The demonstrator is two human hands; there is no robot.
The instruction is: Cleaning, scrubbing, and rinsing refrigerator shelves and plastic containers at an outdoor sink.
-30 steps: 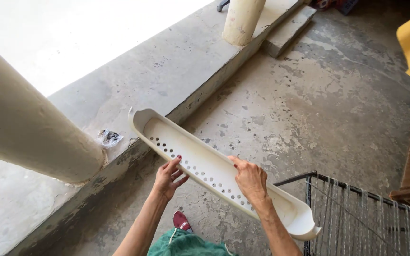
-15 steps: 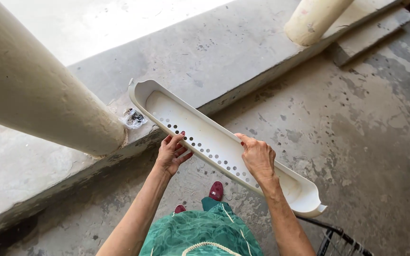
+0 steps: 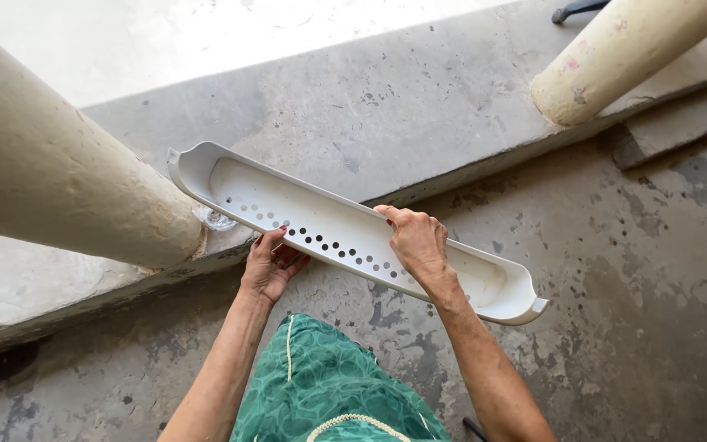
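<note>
I hold a long white plastic trough (image 3: 329,221) with rows of round holes in its floor, level in front of me above a concrete step. My left hand (image 3: 270,266) grips its near rim from below, fingers curled under the edge. Over the middle of the trough, my right hand (image 3: 415,241) clasps the rim, thumb on the far side. The trough's far end sits close to a cream pillar (image 3: 59,180). A small clear plastic wrapper (image 3: 214,218) on the step is mostly hidden behind that end.
A raised concrete ledge (image 3: 353,115) runs across the view, with a second cream pillar (image 3: 623,57) at the upper right. Stained concrete floor (image 3: 640,278) lies to the right. My green patterned dress (image 3: 329,385) fills the bottom middle.
The trough has swung more level and moved left toward the near pillar, now covering the wrapper. The wire cart and my red shoes have left the view. Both hands keep their hold.
</note>
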